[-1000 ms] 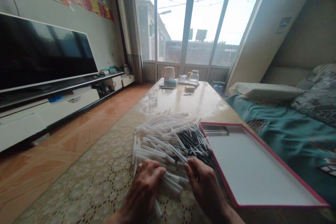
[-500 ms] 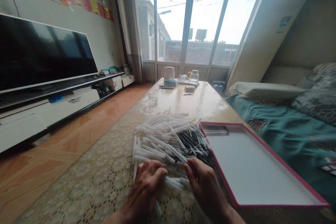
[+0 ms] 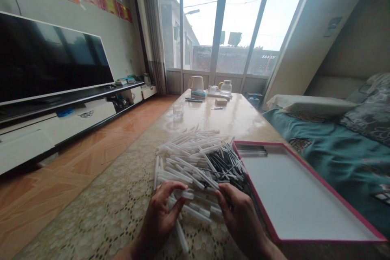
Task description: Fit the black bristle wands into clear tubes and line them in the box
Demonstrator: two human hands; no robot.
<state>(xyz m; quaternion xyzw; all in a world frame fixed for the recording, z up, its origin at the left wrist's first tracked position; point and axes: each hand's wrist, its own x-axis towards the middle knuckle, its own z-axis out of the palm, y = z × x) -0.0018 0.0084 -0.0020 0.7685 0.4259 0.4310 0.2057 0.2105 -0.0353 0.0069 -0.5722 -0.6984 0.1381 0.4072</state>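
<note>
My left hand [image 3: 167,211] pinches a white translucent tube [image 3: 188,195] between thumb and index finger, just above the table. My right hand [image 3: 237,207] is closed, thumb against fingers, at the near right edge of the heap; what it grips, if anything, is hidden. Ahead of both hands lies a heap of white translucent tubes [image 3: 179,166], several of them loose under and between my hands. Thin black sticks [image 3: 224,160] are bunched on the heap's right side. A shallow pink-rimmed box [image 3: 300,195] stands to the right, with several dark-cored tubes [image 3: 252,150] in its far left corner.
The long table [image 3: 115,203] wears a patterned cover. Farther along it stand a drinking glass [image 3: 178,111], a small box [image 3: 221,101], a kettle [image 3: 196,84] and a glass pitcher [image 3: 226,86]. A sofa [image 3: 292,130] borders the right, a TV cabinet [image 3: 82,124] the left.
My left hand has lifted from the loose tubes and turned, now with a tube in its pinch. My right hand has hardly moved.
</note>
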